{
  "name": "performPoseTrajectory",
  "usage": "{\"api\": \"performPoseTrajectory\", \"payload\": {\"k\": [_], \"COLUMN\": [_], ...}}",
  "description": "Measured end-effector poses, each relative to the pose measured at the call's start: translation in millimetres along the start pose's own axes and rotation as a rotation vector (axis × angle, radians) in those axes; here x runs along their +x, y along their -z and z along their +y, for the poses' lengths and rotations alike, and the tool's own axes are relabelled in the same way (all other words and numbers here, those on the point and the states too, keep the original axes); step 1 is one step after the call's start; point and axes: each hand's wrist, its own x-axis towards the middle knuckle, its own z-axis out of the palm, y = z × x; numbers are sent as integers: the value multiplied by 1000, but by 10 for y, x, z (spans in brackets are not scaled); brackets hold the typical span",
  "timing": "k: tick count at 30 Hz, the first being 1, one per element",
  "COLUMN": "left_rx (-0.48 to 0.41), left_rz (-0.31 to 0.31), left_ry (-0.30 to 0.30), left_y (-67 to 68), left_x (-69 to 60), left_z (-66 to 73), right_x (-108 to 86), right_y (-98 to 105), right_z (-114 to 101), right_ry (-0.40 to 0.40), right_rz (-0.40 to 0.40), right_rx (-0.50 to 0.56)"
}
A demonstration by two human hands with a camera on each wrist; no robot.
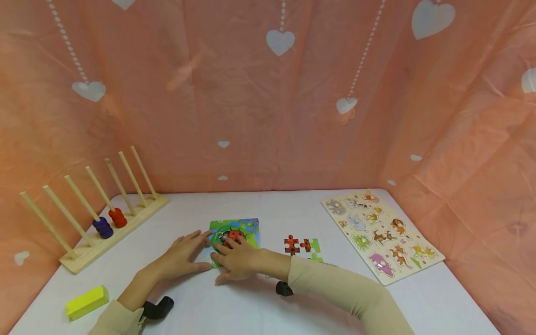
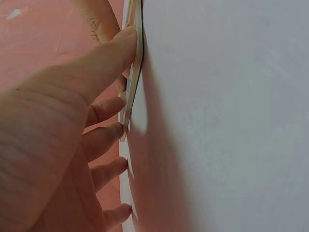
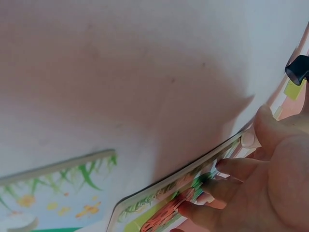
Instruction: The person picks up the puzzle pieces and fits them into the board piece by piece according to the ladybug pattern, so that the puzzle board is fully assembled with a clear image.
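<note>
Green ladybird board [image 1: 236,229] on white bench [image 1: 228,311], under right grip [image 1: 240,260], beside left grip [image 1: 184,256], both with fingers apart

Sleeve, left [image 1: 115,320]: pale beige, plain cloth; cuff finishing above the wrist.
Sleeve, right [image 1: 347,293]: matching beige, long, close-fitting, creased toward the elbow; cuff straight, finishing partway along the forearm.
Wrist device, left [image 1: 160,309]: black, bent form, rounded tubular end with dark opening; the nearer of the pair to the left edge of the table [image 1: 201,309].
Wrist device, right [image 1: 284,288]: black, compact, partly hidden behind the forearm; finer details too small to tell.
Left hand [image 1: 184,255], right hand [image 1: 238,259]: both bare.
</note>
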Motion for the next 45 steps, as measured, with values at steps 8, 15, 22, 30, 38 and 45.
{"api": "performPoseTrajectory", "payload": {"k": [8,15,22,30,38,45], "left_rx": [2,6,10,13,19,17], "left_rz": [-6,-3,1,1,4,11], "left_ry": [-1,-1,8,13,0,-3], "left_y": [4,16,6,-1,2,-2], "left_x": [3,12,20,22,46,28], "left_z": [-8,8,-1,2,-19,-6], "right_x": [0,-35,-181,-492,-869,-914], "right_y": [11,5,-51,-40,-142,-310], "right_z": [38,239,497,971,1452,1459], "right_ry": [6,58,28,1,-88,-106], "right_rz": [-8,28,39,173,173,155], "right_rx": [44,222,354,464,605,587]}}
